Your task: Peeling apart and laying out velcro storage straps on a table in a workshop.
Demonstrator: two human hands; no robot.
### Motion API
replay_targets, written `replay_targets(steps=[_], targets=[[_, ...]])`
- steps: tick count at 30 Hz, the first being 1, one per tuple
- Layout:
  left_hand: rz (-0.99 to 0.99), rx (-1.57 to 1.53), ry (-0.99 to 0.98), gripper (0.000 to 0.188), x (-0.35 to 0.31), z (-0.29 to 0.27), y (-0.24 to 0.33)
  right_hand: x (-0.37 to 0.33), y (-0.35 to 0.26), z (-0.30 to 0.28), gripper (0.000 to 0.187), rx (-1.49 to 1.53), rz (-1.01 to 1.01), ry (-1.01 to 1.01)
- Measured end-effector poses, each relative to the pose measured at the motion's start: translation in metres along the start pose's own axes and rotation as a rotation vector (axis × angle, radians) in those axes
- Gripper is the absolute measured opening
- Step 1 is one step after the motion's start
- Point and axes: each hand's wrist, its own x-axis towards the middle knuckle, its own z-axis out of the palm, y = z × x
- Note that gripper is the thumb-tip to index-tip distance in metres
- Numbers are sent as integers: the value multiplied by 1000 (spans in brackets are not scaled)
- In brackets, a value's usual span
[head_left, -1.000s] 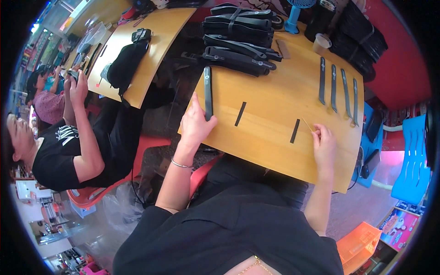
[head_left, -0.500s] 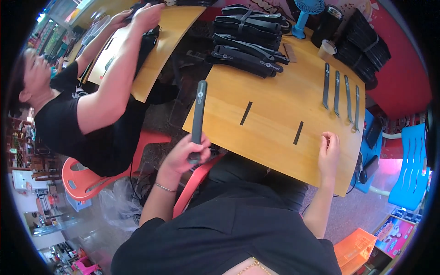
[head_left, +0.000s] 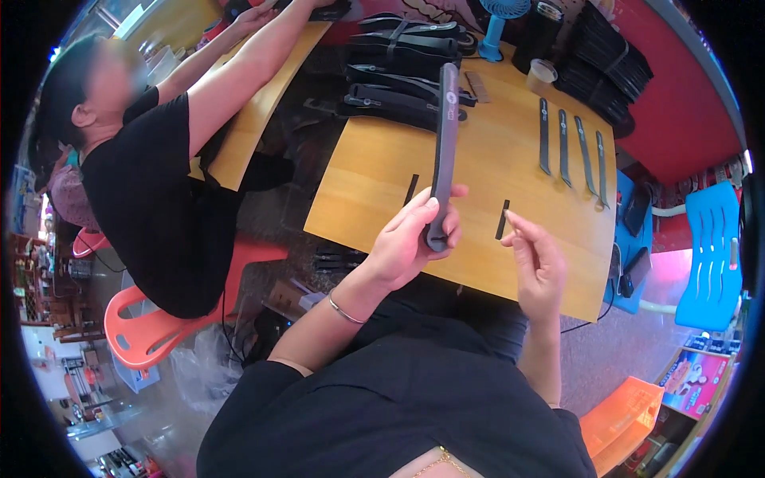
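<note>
The wooden desk (head_left: 362, 163) spreads out in front of me, its near edge just past my lap. At its far left corner rises a tall stack of black bundles (head_left: 394, 72), and a slanting black pile (head_left: 603, 64) fills the far right corner. Between these two, along the far edge, stand a blue fan (head_left: 492, 32) and a dark bottle (head_left: 534, 48).

My left hand (head_left: 410, 239) grasps the grey strap (head_left: 446, 135) above the near edge of the desk. I have it close to its lower end, thumb on one side and fingers wrapped round the other; the curled bottom sits within my fingers, while most of its length stands up, nearly upright, clear above my grip.

My right hand (head_left: 542, 263) is over the near half of the desk, thumb and fingertips drawn close together; I cannot tell whether they pinch anything.

Four more straps (head_left: 564, 147) lie side by side near the right edge, well apart from both hands. A small cup (head_left: 542, 73) sits beside the far right pile. Smallest are two black strips: the right strip (head_left: 503, 219) just beside my right fingertips, the left strip (head_left: 411, 190) near my left hand.
</note>
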Motion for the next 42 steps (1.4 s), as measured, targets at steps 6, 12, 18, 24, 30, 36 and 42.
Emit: replay_targets(steps=[6,12,18,24,30,36,42], targets=[[90,-81,62,46,0,7,-10,-6,-10,9,30,59,36,-80],[175,-47,-6,57,1,-7,-17,-2,-16,15,40,-108,-112,-120],[245,51,71,58,6,-6,-18,-2,-16,17,36,-176,-105,-132],[291,100,121,57,6,-3,-20,-6,-11,17,35,-231,-120,-128],[318,126,156,56,8,-1,-21,-6,-7,17,35,-287,-111,-129],[393,189,189,53,8,-2,-25,-7,-7,20,36,-295,-103,-95],[607,527,224,47,7,0,-38,-10,-4,28,44,-334,-110,-35]])
